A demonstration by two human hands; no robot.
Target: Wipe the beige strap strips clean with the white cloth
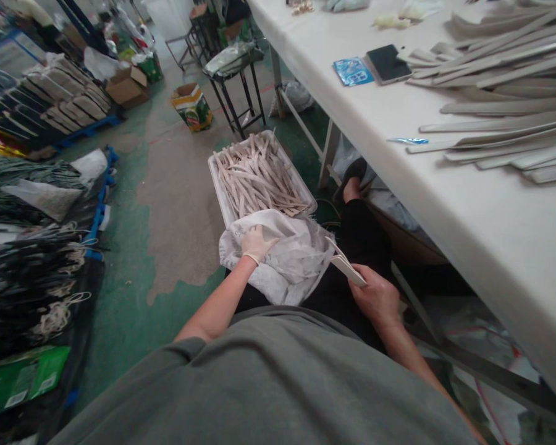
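My left hand, in a thin pale glove, lies on a white woven sack spread over my lap, its thumb stretched out to the side. My right hand is bare and closed around a few flat beige strips, stacked together and pointing forward beside the sack's right edge. Just beyond the sack stands a white plastic crate, heaped with many thin pale strips. Longer grey-beige strips lie in a loose pile on the white table to my right.
The white table runs along my right, holding a dark phone and a blue packet. Ahead are a black stool and a cardboard box. Dark corded bundles lie on a blue pallet at left.
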